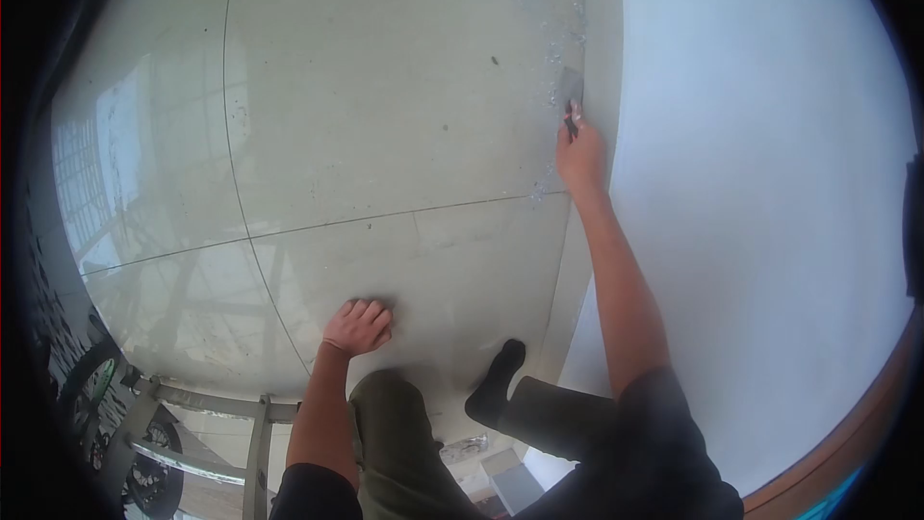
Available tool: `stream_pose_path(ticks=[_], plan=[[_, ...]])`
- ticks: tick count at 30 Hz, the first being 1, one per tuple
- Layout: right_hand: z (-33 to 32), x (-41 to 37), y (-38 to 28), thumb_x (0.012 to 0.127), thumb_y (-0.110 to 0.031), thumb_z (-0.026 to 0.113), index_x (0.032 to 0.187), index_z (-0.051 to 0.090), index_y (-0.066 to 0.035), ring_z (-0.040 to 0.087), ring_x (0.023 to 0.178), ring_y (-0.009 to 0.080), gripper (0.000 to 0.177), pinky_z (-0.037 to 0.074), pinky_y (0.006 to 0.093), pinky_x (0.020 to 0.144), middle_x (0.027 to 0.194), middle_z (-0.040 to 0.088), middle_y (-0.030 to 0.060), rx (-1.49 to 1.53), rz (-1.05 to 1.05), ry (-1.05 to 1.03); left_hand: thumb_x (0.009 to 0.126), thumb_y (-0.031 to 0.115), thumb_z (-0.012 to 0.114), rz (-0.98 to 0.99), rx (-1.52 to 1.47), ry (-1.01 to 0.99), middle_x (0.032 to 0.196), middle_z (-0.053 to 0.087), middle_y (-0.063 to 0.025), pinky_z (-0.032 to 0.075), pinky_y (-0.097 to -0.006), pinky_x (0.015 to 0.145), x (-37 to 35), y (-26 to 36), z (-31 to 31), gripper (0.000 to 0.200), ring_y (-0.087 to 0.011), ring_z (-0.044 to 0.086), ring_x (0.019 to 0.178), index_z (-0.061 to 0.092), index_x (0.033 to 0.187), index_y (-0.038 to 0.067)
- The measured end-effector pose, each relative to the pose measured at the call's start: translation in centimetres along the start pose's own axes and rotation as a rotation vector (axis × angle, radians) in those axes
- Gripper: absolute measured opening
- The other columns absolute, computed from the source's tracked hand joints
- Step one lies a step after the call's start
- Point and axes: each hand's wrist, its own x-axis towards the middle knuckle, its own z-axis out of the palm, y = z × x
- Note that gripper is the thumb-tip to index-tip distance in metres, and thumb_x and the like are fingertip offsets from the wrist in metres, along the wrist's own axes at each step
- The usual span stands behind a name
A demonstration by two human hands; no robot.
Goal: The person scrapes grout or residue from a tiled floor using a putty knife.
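Observation:
My right hand (581,160) grips the dark handle of a putty knife (572,85), fingers wrapped round it. Its flat grey blade lies at the floor's right edge, close to the base of the white wall, with whitish flecks (552,87) beside it. Lower down and to the left, my left hand (359,325) rests on the tiled floor (385,135) with its fingers curled in. Nothing shows in that hand, though its palm side is hidden.
The white wall (751,183) fills the right side, with a skirting strip (599,67) along its foot. At lower left stands a metal ladder (255,462), with a bicycle wheel (154,472) behind it. My dark-socked foot (496,385) is on the floor near the wall.

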Motion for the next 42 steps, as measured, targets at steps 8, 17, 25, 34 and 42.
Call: stream_pose_path(ticks=[8,17,25,34,42], plan=[[-1.1,-1.5,-1.1,0.098,-0.022,0.061,0.142,0.061,-0.022,0.070,0.094,0.0417,0.044,0.057,0.0484,0.080,0.102,0.073,0.0208,-0.054,0.036,-0.012,0.079,0.033,0.070,-0.010,-0.011,-0.038,0.096,0.057,-0.0018,0.044,-0.0381,0.077,-0.7,0.1,0.9,0.022,-0.0223,0.056,0.086,0.061,0.094,0.019],[-0.9,7.1,-1.7,0.097,-0.021,0.062,0.141,0.062,-0.016,0.070,0.090,0.0436,0.044,0.057,0.0506,0.076,0.097,0.072,0.0243,-0.106,-0.109,-0.017,0.079,0.033,0.069,-0.007,0.027,-0.081,0.095,0.056,-0.0022,0.044,-0.0384,0.077,-0.4,0.3,0.4,0.022,-0.0220,0.055,0.085,0.060,0.093,0.019],[-1.2,-6.7,-0.3,0.097,-0.019,0.062,0.150,0.051,-0.024,0.070,0.091,0.0421,0.055,0.057,0.0523,0.078,0.099,0.074,0.0203,0.009,0.121,-0.110,0.082,0.028,0.071,-0.097,-0.115,-0.204,0.105,0.056,-0.0093,0.046,-0.0433,0.085,3.3,0.6,-4.5,0.024,-0.0281,0.057,0.094,0.059,0.097,0.013],[-3.9,-11.3,1.7,0.098,-0.018,0.061,0.153,0.048,-0.026,0.071,0.085,0.0411,0.057,0.057,0.0517,0.074,0.091,0.073,0.0195,0.011,0.097,-0.165,0.072,0.045,0.090,-1.538,-0.133,0.290,0.156,0.016,-0.0276,0.036,-0.0595,0.112,15.8,-12.7,-18.2,0.116,-0.0500,0.026,0.141,0.019,0.153,0.002],[-4.4,-9.8,0.4,0.096,-0.022,0.064,0.150,0.052,-0.024,0.071,0.087,0.0414,0.055,0.057,0.0527,0.075,0.091,0.073,0.0194,0.028,0.156,-0.183,0.057,0.064,0.094,-1.932,-0.271,-0.121,0.163,-0.028,-0.0298,0.017,-0.0654,0.122,20.5,-12.9,-18.2,0.170,-0.0570,-0.010,0.152,-0.033,0.154,0.004]])
